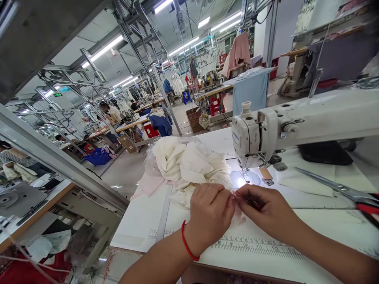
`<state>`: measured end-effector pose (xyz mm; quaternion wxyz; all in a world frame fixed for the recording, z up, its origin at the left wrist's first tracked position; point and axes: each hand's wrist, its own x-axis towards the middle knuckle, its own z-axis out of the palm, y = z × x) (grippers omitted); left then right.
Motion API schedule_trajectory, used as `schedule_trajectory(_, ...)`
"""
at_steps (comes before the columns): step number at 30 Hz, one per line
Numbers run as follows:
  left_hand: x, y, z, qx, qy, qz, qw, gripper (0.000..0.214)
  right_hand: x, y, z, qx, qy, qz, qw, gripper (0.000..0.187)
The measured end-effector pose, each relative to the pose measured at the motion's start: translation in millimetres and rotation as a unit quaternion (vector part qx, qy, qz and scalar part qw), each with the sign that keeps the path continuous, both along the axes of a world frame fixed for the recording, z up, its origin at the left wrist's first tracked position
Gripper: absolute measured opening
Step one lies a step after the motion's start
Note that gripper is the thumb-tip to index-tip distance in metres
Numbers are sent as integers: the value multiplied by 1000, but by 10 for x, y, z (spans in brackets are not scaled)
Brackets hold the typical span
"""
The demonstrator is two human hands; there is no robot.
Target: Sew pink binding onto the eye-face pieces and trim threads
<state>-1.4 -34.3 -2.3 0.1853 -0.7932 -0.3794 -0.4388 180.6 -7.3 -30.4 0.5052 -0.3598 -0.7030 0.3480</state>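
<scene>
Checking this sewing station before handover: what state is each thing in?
Left hand: pinched on a pink scrap.
Right hand: pinched on the same scrap.
White fabric: crumpled in a heap.
Scissors: lying on the table, blades closed.
Sewing machine: light on at the needle.
Blue cloth: hanging draped.

Long ceiling lights [102, 51] are shining down on a big workroom. Metal frames [130, 43] are running overhead, and rows of sewing tables [130, 128] are stretching away across a pale floor [127, 173]. A blue crate [99, 156] is sitting on that floor, a red stool [217, 104] is standing beside a woven basket [194, 119], and a white wall [262, 43] is rising at the right.
</scene>
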Motion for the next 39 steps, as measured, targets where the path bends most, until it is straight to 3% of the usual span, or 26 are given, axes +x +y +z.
schedule_trajectory(3,-16,21,-3,-43,-42,-22,998,10,-3,21,-1,-27,13,15,999,23)
schedule_trajectory(6,-51,58,2,-144,-127,-61,979,9,10,48,11,-47,24,31,998,28)
schedule_trajectory(11,-113,116,-10,-372,-229,-145,888,4,25,45,-30,-21,3,33,999,24)
schedule_trajectory(13,-125,125,-16,-404,-231,-148,873,5,30,24,-49,5,-10,23,1000,22)
schedule_trajectory(15,-130,128,-16,-399,-222,-144,878,4,45,5,-67,26,-19,10,999,16)
schedule_trajectory(17,-135,128,-12,-396,-212,-142,882,4,77,3,-97,70,-45,-2,997,7)
schedule_trajectory(21,-155,132,-15,-427,-223,-148,864,3,170,65,-228,257,-140,2,956,40)
schedule_trajectory(24,-178,144,-12,-433,-221,-156,860,3,216,122,-339,371,-171,-4,913,50)
schedule_trajectory(26,-190,150,5,-435,-208,-159,861,3,219,135,-376,377,-169,-1,911,47)
schedule_trajectory(29,-191,140,52,-409,-174,-167,880,5,197,119,-354,312,-156,7,937,36)
schedule_trajectory(34,-157,40,97,-153,-90,-154,972,12,158,93,-209,177,-114,-22,977,17)
schedule_trajectory(37,-130,-14,61,-59,-5,-90,994,17,131,90,-142,90,-79,-19,993,4)
schedule_trajectory(39,-120,-22,28,-49,38,-37,997,10,105,88,-109,35,-58,-7,998,14)
